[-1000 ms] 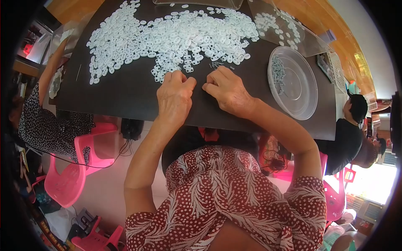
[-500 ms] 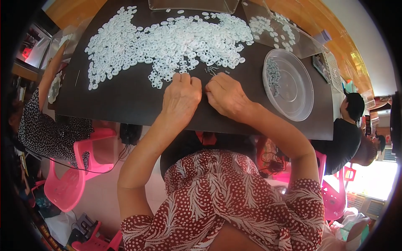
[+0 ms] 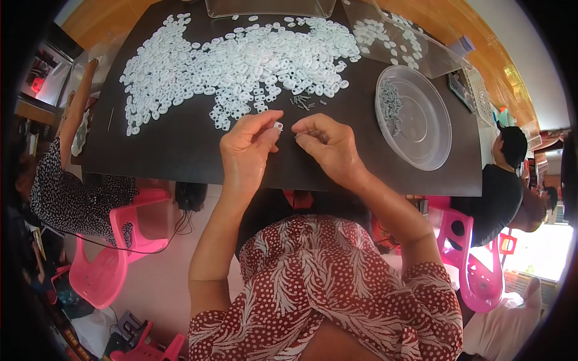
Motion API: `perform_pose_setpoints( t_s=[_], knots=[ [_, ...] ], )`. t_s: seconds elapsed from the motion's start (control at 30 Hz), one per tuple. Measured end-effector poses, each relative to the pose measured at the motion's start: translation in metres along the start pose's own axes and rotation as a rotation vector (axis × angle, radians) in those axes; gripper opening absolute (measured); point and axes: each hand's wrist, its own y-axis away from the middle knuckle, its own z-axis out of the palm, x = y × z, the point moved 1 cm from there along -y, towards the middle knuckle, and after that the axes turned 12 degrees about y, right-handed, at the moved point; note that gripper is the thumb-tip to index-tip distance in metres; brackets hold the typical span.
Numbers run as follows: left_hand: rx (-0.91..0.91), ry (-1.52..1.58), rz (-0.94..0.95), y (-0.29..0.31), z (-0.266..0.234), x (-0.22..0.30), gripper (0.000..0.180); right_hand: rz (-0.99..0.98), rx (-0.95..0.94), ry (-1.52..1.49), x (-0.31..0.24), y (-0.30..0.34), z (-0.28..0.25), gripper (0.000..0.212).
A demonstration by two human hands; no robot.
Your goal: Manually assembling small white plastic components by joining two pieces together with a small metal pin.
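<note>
My left hand (image 3: 248, 144) pinches a small white two-holed plastic piece (image 3: 279, 126) between thumb and fingers, just above the dark table. Close by on the right, my right hand (image 3: 334, 147) is closed in a pinch, its fingertips facing the white piece without touching it. What it holds, if anything, is too small to make out. Beyond both hands spreads a large heap of similar white oval pieces (image 3: 259, 60). A few small grey screws (image 3: 302, 101) lie loose between the heap and my right hand.
A round clear plastic tray (image 3: 430, 129) with more grey screws (image 3: 391, 105) stands at the right. Behind it is a clear bin (image 3: 430, 54) near more white pieces. A phone-like dark object (image 3: 460, 93) lies at the right edge. Other people sit left and right, beside pink chairs (image 3: 102, 271).
Both hands have drawn back slightly from the heap and turned, so the white piece in my left hand now shows. The loose screws are now more exposed.
</note>
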Motion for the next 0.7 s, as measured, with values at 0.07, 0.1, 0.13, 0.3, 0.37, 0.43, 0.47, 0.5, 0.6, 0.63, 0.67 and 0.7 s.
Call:
perform_pose_setpoints(
  t_s=[0.07, 0.1, 0.13, 0.3, 0.37, 0.43, 0.47, 0.5, 0.6, 0.63, 0.67, 0.7],
  knots=[
    [0.009, 0.116, -0.042, 0.003, 0.001, -0.001, 0.014, 0.072, -0.027, -0.029, -0.009, 0.002, -0.001, 0.014],
    [0.017, 0.232, -0.080, 0.003, 0.001, -0.001, 0.014, 0.074, -0.027, -0.031, -0.011, 0.003, -0.001, 0.014],
    [0.017, 0.231, -0.082, 0.005, 0.002, -0.001, 0.014, 0.079, -0.010, -0.051, -0.014, 0.003, -0.001, 0.015],
    [0.007, 0.372, -0.098, 0.010, 0.005, -0.006, 0.011, 0.026, 0.061, -0.154, -0.020, 0.005, 0.006, 0.013],
    [0.014, 0.364, -0.122, 0.013, 0.005, -0.007, 0.010, 0.003, 0.068, -0.174, -0.020, 0.005, 0.007, 0.014],
    [0.020, 0.358, -0.147, 0.017, 0.005, -0.007, 0.008, -0.001, 0.074, -0.154, -0.021, 0.007, 0.006, 0.013],
    [0.008, 0.341, -0.163, 0.019, 0.005, -0.005, 0.009, -0.006, 0.080, -0.134, -0.021, 0.007, 0.006, 0.013],
    [-0.003, 0.325, -0.178, 0.020, 0.005, -0.005, 0.009, -0.005, 0.080, -0.133, -0.020, 0.008, 0.006, 0.013],
    [-0.034, 0.378, -0.126, 0.020, 0.004, -0.008, 0.012, -0.005, 0.069, -0.179, -0.017, 0.010, 0.007, 0.013],
    [-0.035, 0.380, -0.127, 0.020, 0.005, -0.008, 0.012, -0.013, 0.075, -0.173, -0.017, 0.011, 0.006, 0.014],
    [-0.014, 0.399, -0.142, 0.020, 0.005, -0.008, 0.013, -0.022, 0.081, -0.167, -0.017, 0.011, 0.006, 0.014],
    [0.011, 0.416, -0.156, 0.021, 0.005, -0.007, 0.014, -0.020, 0.079, -0.166, -0.017, 0.012, 0.005, 0.014]
  ],
)
